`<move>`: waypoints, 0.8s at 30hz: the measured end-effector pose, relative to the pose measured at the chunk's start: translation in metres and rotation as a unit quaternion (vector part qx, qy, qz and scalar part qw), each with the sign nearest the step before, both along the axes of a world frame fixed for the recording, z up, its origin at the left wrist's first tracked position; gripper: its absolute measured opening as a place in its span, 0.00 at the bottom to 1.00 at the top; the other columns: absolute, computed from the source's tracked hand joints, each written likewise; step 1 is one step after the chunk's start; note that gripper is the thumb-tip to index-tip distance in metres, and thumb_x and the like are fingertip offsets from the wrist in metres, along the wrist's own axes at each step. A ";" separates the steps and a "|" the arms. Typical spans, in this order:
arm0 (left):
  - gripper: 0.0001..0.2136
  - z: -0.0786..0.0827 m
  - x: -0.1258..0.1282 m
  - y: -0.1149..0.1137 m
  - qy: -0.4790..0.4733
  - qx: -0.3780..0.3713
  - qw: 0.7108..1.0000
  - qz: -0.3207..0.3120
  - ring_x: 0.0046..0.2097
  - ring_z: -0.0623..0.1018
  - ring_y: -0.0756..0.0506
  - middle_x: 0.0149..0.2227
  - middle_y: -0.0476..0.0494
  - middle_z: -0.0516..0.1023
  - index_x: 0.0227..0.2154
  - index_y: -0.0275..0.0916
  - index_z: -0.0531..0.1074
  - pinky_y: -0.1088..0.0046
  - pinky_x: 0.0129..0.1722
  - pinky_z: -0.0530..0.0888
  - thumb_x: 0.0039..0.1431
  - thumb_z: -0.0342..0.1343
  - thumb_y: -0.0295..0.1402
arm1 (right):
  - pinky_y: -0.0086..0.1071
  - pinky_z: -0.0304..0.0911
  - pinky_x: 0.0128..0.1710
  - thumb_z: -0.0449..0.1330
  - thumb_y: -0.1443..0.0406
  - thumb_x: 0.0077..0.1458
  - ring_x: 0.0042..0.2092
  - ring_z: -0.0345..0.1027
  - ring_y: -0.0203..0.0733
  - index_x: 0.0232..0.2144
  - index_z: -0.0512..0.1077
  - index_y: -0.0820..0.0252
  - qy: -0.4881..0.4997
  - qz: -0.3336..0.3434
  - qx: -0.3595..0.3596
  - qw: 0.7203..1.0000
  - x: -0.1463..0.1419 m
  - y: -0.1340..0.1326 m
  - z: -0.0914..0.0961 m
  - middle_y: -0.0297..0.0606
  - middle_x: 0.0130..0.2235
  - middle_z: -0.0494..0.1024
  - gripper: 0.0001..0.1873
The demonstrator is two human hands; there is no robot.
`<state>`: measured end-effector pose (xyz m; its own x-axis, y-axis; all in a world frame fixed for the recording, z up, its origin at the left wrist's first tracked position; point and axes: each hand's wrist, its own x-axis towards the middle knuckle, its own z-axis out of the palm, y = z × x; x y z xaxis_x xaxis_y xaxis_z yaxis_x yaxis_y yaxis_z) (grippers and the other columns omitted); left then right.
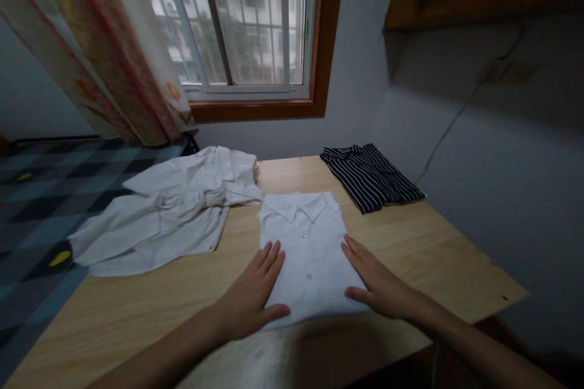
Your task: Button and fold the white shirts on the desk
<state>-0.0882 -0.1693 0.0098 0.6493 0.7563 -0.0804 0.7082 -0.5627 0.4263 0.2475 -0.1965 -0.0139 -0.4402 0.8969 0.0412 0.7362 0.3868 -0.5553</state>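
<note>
A folded white button shirt [306, 249] lies collar-up in the middle of the wooden table [429, 255]. My left hand [252, 295] rests flat on its lower left edge, fingers stretched out and together. My right hand [376, 279] lies flat on its lower right edge, fingers extended too. Neither hand grips anything; both press on the shirt's sides.
An unfolded white shirt [168, 213] sprawls over the table's left part. A folded dark striped shirt [370, 177] sits at the far right by the wall. A window [246, 18] with a patterned curtain [104, 42] is behind; a checked bed cover [41, 194] lies left.
</note>
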 end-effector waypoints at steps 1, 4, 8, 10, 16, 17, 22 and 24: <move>0.42 -0.002 -0.002 -0.001 -0.062 -0.021 0.996 0.060 0.69 0.45 0.32 0.69 0.32 0.43 0.67 0.36 0.47 0.48 0.65 0.53 0.55 0.54 0.51 | 0.58 0.43 0.65 0.56 0.49 0.57 0.69 0.36 0.56 0.68 0.45 0.60 0.060 -0.034 -0.024 0.997 0.000 0.001 0.000 0.50 0.69 0.44 0.44; 0.32 0.002 0.001 0.000 -0.296 -0.129 0.905 0.278 0.65 0.62 0.37 0.66 0.32 0.57 0.65 0.39 0.53 0.54 0.59 0.66 0.60 0.51 0.45 | 0.56 0.55 0.61 0.52 0.51 0.61 0.64 0.56 0.54 0.64 0.54 0.56 0.290 -0.140 -0.125 0.938 -0.006 0.010 0.005 0.49 0.64 0.61 0.33; 0.20 0.024 0.013 0.008 -0.463 -0.367 0.720 0.364 0.47 0.79 0.41 0.49 0.35 0.76 0.49 0.36 0.68 0.65 0.43 0.78 0.55 0.58 0.40 | 0.48 0.66 0.54 0.57 0.56 0.57 0.53 0.71 0.50 0.52 0.65 0.59 0.451 -0.233 -0.255 0.823 -0.013 0.025 0.024 0.49 0.55 0.72 0.23; 0.20 0.032 0.018 0.009 -0.466 -0.457 0.679 0.337 0.42 0.80 0.41 0.44 0.36 0.79 0.44 0.34 0.70 0.68 0.38 0.78 0.50 0.63 0.37 | 0.46 0.69 0.50 0.60 0.58 0.54 0.51 0.73 0.48 0.49 0.67 0.58 0.452 -0.227 -0.301 0.808 -0.016 0.028 0.031 0.46 0.53 0.75 0.21; 0.33 0.040 0.041 0.013 -0.473 -0.503 0.675 0.263 0.44 0.80 0.35 0.47 0.37 0.79 0.52 0.40 0.66 0.56 0.43 0.77 0.38 0.66 0.29 | 0.42 0.71 0.44 0.60 0.68 0.42 0.45 0.75 0.48 0.50 0.68 0.59 0.441 -0.148 -0.328 0.822 -0.029 0.035 0.037 0.43 0.49 0.78 0.28; 0.35 0.042 0.046 0.016 -0.471 -0.495 0.681 0.262 0.44 0.80 0.34 0.47 0.38 0.79 0.53 0.41 0.65 0.55 0.43 0.77 0.37 0.66 0.28 | 0.41 0.71 0.44 0.59 0.70 0.40 0.45 0.75 0.48 0.50 0.68 0.60 0.437 -0.147 -0.320 0.828 -0.028 0.040 0.040 0.42 0.48 0.79 0.30; 0.37 0.066 0.074 0.047 -0.497 -0.446 0.706 0.237 0.46 0.79 0.34 0.50 0.33 0.77 0.57 0.36 0.62 0.55 0.46 0.76 0.38 0.62 0.25 | 0.36 0.71 0.35 0.53 0.73 0.37 0.39 0.75 0.46 0.51 0.68 0.61 0.381 -0.179 -0.259 0.869 -0.003 0.088 0.083 0.42 0.45 0.80 0.34; 0.37 0.083 0.091 0.067 -0.526 -0.403 0.721 0.199 0.49 0.78 0.35 0.52 0.33 0.75 0.58 0.36 0.61 0.55 0.48 0.76 0.39 0.61 0.23 | 0.32 0.70 0.30 0.53 0.74 0.38 0.35 0.74 0.43 0.50 0.69 0.61 0.361 -0.187 -0.221 0.887 0.016 0.113 0.113 0.42 0.44 0.79 0.32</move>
